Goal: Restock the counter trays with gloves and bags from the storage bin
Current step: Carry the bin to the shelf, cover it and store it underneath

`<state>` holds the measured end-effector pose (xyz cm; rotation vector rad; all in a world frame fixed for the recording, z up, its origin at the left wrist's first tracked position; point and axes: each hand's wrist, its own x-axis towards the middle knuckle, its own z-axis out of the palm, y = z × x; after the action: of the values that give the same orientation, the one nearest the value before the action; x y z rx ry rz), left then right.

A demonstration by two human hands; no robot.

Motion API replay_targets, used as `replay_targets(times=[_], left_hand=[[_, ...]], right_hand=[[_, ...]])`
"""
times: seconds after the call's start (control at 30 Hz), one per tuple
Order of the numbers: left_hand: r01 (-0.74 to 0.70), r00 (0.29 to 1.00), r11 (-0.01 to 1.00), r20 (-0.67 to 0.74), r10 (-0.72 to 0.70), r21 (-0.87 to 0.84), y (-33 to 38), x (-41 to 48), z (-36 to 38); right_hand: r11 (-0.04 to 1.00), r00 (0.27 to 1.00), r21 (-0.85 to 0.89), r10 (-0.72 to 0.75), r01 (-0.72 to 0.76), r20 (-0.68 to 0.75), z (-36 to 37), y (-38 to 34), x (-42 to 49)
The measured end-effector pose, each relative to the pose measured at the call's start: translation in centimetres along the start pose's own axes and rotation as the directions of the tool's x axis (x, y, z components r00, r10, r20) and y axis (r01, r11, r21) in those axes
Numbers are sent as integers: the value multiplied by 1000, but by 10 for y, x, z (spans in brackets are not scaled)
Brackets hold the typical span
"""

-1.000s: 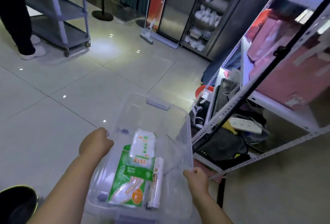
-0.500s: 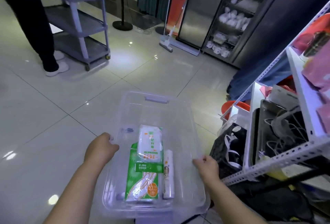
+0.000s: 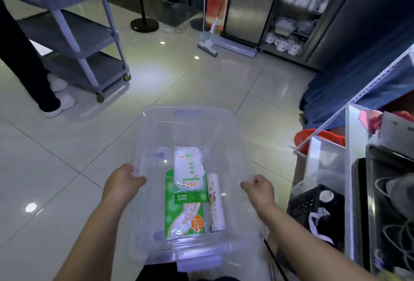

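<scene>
I carry a clear plastic storage bin [image 3: 186, 112] in front of me above the tiled floor. My left hand [image 3: 122, 182] grips its left rim and my right hand [image 3: 257, 187] grips its right rim. On the bin's bottom lies a green pack of gloves [image 3: 184, 215]. A white pack with green print [image 3: 189, 169] lies on top of it. A white roll of bags [image 3: 216, 204] rests along the right side of the green pack.
A grey three-tier cart [image 3: 89, 34] with stacked plates stands at the far left, a person's legs [image 3: 31, 65] beside it. A floor squeegee [image 3: 208, 45] leans ahead. Metal shelving [image 3: 358, 168] with crates, trays and an orange basin [image 3: 313, 138] crowds the right side.
The view has swung left and up away from the shelving. The bin stays held in both hands and now sits level and centred, with the cart and person nearer.
</scene>
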<state>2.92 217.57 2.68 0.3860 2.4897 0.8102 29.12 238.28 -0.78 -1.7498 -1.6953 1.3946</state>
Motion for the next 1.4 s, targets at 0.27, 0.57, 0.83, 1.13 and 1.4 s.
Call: replay_targets(times=[0.27, 0.57, 0.83, 1.13, 1.4], left_hand=[[-111, 975, 992, 188, 119, -50, 106, 162, 30], [-276, 907, 957, 352, 230, 86, 238, 300, 75], [-406, 844, 894, 453, 287, 191, 337, 346, 190], [-545, 748, 786, 593, 299, 291, 441, 366, 342], [-617, 676, 701, 696, 242, 356, 453, 410, 478]], right_hand=[[995, 983, 56, 96, -88, -159, 17, -61, 118], [955, 904, 219, 265, -199, -336, 24, -108, 215], [890, 810, 317, 438, -329, -391, -20, -77, 302], [836, 741, 244, 548, -491, -388, -90, -14, 412], [769, 709, 127, 631, -627, -315, -104, 66, 489]])
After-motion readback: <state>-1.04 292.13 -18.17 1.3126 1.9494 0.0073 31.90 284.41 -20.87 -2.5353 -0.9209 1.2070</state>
